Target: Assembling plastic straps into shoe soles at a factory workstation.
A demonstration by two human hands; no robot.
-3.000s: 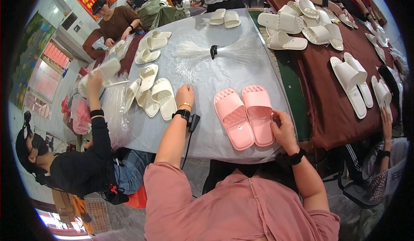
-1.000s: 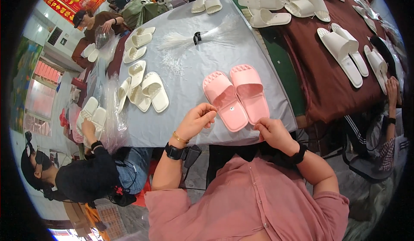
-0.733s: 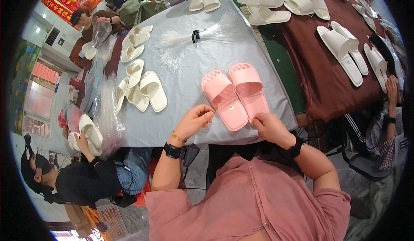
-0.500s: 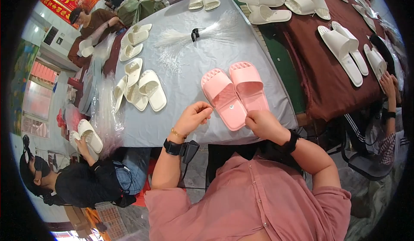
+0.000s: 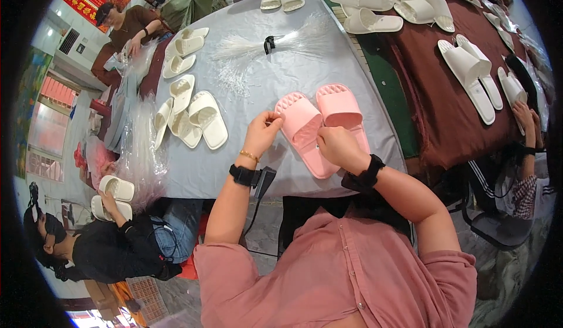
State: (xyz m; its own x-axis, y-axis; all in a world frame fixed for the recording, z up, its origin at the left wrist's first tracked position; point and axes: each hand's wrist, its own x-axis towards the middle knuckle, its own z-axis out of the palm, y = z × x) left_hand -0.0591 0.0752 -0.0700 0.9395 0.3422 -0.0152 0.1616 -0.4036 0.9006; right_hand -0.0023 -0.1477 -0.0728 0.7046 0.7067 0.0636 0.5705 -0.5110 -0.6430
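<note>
Two pink slippers: side by side near the near right corner of the grey-covered table, toes toward the far edge, soles down.
Left hand: at the outer side of the left slipper's strap; its grip is drawn into a pinch. Whether it touches the strap or holds anything thin, I cannot tell.
Right hand: over the inner side of the left slipper, its grip curled nearly closed; its contents are hidden.
Clear strands: bunched toward the far edge, gathered by a black tie.
Loose white slippers: along the left edge.
White pair: by the far edge.
Co-worker's hand: beyond the left edge, holding another white pair.
Progress: the pink pair is lined up, with no fastening or wrapping visible on it; handling looks partway, the strap still being worked at.
</note>
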